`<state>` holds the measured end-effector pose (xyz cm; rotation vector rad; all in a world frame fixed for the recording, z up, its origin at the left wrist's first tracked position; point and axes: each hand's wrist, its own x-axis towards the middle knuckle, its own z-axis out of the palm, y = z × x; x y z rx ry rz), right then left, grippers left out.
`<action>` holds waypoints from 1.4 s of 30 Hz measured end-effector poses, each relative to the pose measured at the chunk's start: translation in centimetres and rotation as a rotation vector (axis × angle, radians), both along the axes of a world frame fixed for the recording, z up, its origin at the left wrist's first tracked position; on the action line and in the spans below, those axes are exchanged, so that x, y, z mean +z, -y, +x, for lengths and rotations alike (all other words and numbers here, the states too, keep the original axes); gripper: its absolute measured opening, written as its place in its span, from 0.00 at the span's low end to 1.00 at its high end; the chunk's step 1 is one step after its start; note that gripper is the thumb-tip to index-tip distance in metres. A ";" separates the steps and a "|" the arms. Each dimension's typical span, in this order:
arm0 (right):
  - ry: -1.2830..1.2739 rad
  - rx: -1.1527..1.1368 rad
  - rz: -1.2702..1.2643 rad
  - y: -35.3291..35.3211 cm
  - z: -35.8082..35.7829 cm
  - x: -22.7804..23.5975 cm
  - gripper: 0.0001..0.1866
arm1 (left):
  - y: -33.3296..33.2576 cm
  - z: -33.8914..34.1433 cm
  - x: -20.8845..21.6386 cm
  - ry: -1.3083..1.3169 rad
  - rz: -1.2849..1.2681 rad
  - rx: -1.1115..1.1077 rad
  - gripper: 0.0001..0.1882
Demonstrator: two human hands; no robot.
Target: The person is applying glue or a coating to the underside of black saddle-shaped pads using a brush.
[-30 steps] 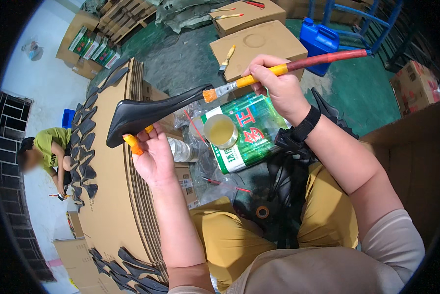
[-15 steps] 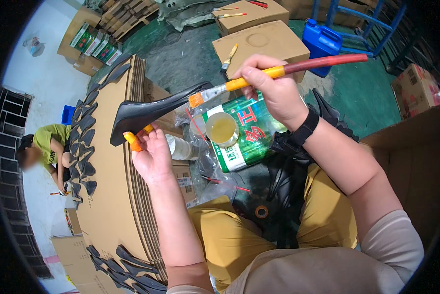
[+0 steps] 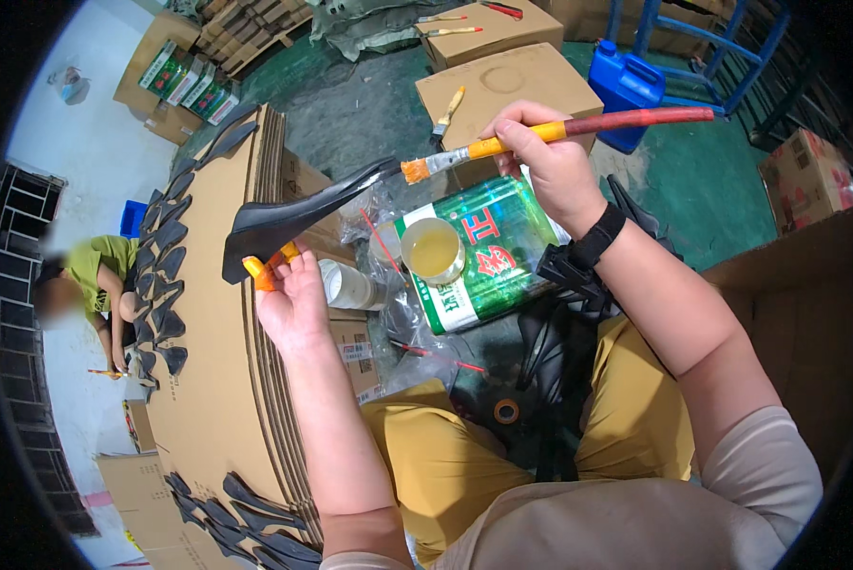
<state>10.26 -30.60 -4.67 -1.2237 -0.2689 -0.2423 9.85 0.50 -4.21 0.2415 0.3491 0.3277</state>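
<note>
My left hand (image 3: 295,299), with orange-yellow covers on a thumb and a finger, grips a long black curved piece (image 3: 279,225), shaped like a shoe sole, by its broad end. My right hand (image 3: 555,166) is closed round a paintbrush (image 3: 517,141) with a yellow and dark red handle. The orange bristles of the brush are at the narrow far end of the black piece; whether they touch it I cannot tell. Below the brush, a cup of yellowish liquid (image 3: 433,252) stands on a green and white metal can (image 3: 502,252).
Stacked cardboard sheets (image 3: 217,380) at the left carry several more black pieces (image 3: 168,294). A white container (image 3: 350,285) stands beside the stack. Beyond are cardboard boxes (image 3: 512,81) with brushes on them, and a blue jerrycan (image 3: 626,90). A person in green (image 3: 108,275) crouches at the far left.
The brush has moved right along the black piece to its narrow end, with my right hand shifting right. The black piece has moved slightly right.
</note>
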 end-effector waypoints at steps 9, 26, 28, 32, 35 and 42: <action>-0.123 0.006 -0.002 -1.3 -1.2 1.1 0.11 | -1.6 0.7 -0.2 -0.126 0.396 0.254 0.10; 0.048 -0.107 -0.141 -11.3 -3.6 1.0 0.21 | 8.6 -3.2 0.5 0.239 2.053 0.525 0.16; 0.022 -0.125 -0.149 -11.7 -3.6 0.8 0.23 | 9.1 -3.8 0.8 0.233 2.044 0.484 0.17; 0.031 -0.156 -0.141 -12.3 -3.8 0.7 0.25 | 9.1 -4.6 1.6 0.192 2.048 0.445 0.19; 0.043 -0.132 -0.115 -12.7 -4.0 0.8 0.26 | 8.7 -5.1 2.0 0.131 2.046 0.400 0.19; 0.008 -0.087 -0.042 -13.3 -4.2 0.7 0.28 | 8.2 -5.9 2.6 0.132 2.072 0.378 0.22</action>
